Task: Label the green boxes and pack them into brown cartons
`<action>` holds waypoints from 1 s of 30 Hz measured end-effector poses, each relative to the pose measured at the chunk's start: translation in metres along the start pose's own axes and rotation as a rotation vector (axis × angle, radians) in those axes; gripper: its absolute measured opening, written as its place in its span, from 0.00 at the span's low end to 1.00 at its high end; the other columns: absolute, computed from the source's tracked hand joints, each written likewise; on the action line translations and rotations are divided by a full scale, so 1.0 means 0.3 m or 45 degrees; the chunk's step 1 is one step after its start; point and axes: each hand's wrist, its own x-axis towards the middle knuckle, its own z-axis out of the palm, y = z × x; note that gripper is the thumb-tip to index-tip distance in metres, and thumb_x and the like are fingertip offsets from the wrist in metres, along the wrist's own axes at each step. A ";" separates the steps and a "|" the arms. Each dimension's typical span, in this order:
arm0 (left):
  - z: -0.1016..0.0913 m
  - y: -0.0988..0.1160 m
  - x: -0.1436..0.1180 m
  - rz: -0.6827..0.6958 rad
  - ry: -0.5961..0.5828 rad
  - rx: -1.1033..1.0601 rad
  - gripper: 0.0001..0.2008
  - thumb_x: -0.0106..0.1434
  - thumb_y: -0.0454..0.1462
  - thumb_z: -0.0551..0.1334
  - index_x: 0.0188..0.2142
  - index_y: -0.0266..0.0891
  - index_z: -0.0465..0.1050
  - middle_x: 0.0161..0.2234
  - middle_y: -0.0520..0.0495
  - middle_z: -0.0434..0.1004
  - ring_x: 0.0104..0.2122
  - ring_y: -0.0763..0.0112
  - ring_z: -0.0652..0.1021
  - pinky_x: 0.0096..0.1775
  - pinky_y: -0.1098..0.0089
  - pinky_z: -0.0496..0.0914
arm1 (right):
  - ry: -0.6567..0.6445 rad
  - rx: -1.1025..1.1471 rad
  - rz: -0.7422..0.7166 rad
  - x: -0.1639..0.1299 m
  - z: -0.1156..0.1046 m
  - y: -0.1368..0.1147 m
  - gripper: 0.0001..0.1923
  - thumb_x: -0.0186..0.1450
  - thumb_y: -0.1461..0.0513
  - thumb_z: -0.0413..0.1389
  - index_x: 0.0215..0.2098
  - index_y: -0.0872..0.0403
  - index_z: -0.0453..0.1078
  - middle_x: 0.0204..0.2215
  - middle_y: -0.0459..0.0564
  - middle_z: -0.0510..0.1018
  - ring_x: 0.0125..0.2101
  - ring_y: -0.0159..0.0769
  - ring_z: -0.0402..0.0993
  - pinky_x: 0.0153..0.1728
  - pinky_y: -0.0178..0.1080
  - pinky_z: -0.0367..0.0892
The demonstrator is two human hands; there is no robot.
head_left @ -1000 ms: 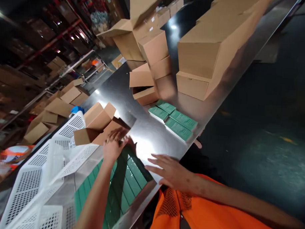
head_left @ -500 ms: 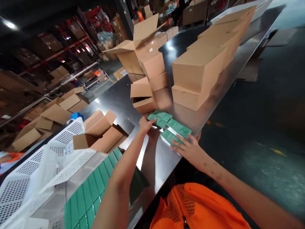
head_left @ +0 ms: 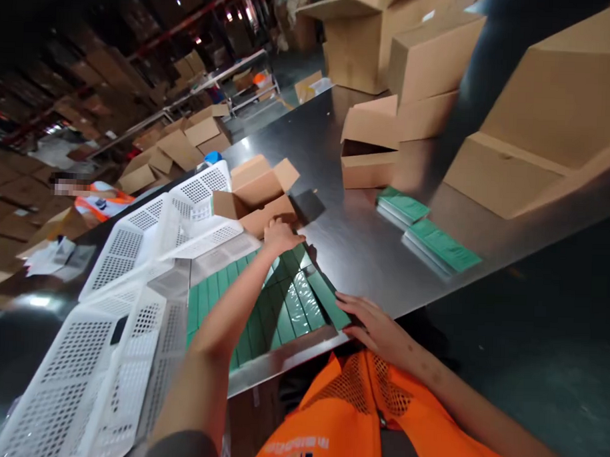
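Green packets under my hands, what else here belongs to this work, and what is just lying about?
In hand:
left hand at the far end of the green packet row
right hand at its near end
small open carton beside the left hand

Lying about:
white plastic crates
loose green packets
closed cardboard boxes

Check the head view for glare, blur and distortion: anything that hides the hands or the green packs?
Head view: strongly tilted, straight edges bowed; dim background; the steel table mirrors boxes; film on the green packs glints; left hand and right hand readable; carton edges smeared.
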 end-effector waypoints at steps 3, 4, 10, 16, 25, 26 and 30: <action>0.039 -0.039 -0.027 0.021 -0.063 0.011 0.22 0.60 0.51 0.64 0.44 0.36 0.80 0.46 0.33 0.82 0.50 0.47 0.79 0.47 0.60 0.71 | -0.077 -0.013 0.032 0.034 0.012 -0.013 0.28 0.66 0.56 0.62 0.62 0.50 0.66 0.61 0.58 0.72 0.60 0.49 0.70 0.58 0.53 0.70; 0.050 -0.044 -0.036 0.037 -0.062 0.010 0.23 0.62 0.52 0.62 0.45 0.36 0.80 0.45 0.34 0.82 0.48 0.49 0.80 0.46 0.61 0.71 | -0.081 -0.020 0.049 0.043 0.016 -0.018 0.31 0.63 0.54 0.65 0.62 0.51 0.66 0.61 0.59 0.72 0.60 0.51 0.70 0.57 0.54 0.70; 0.077 -0.044 -0.061 0.070 0.023 0.056 0.24 0.66 0.53 0.57 0.47 0.38 0.78 0.49 0.33 0.81 0.52 0.48 0.79 0.50 0.59 0.69 | 0.048 -0.027 0.190 0.084 0.056 -0.039 0.23 0.60 0.61 0.66 0.53 0.52 0.73 0.54 0.57 0.78 0.54 0.49 0.76 0.54 0.52 0.74; 0.080 -0.036 -0.062 0.050 0.023 0.109 0.22 0.67 0.52 0.56 0.47 0.39 0.78 0.48 0.34 0.82 0.51 0.50 0.79 0.50 0.60 0.70 | 0.093 -0.036 0.209 0.094 0.088 -0.047 0.23 0.58 0.63 0.68 0.52 0.52 0.73 0.53 0.56 0.79 0.50 0.48 0.78 0.52 0.50 0.74; 0.049 0.119 -0.022 0.192 0.099 0.022 0.26 0.64 0.47 0.62 0.58 0.39 0.71 0.60 0.35 0.72 0.62 0.50 0.69 0.61 0.56 0.64 | 0.235 -0.196 -0.005 0.008 -0.132 -0.024 0.37 0.62 0.54 0.66 0.66 0.51 0.62 0.64 0.59 0.67 0.65 0.49 0.61 0.63 0.52 0.62; 0.060 0.164 -0.005 0.240 0.082 -0.036 0.24 0.65 0.46 0.62 0.58 0.39 0.71 0.59 0.37 0.73 0.61 0.55 0.72 0.60 0.61 0.66 | 0.349 -0.287 0.039 -0.016 -0.181 0.000 0.34 0.64 0.55 0.64 0.66 0.51 0.62 0.64 0.59 0.67 0.66 0.50 0.59 0.64 0.55 0.60; 0.149 0.396 0.096 0.302 -0.009 -0.272 0.20 0.67 0.44 0.60 0.55 0.38 0.73 0.48 0.41 0.82 0.46 0.65 0.81 0.48 0.68 0.74 | 0.649 -0.662 0.386 -0.093 -0.369 0.127 0.29 0.69 0.56 0.57 0.66 0.53 0.63 0.64 0.62 0.65 0.65 0.59 0.58 0.60 0.63 0.62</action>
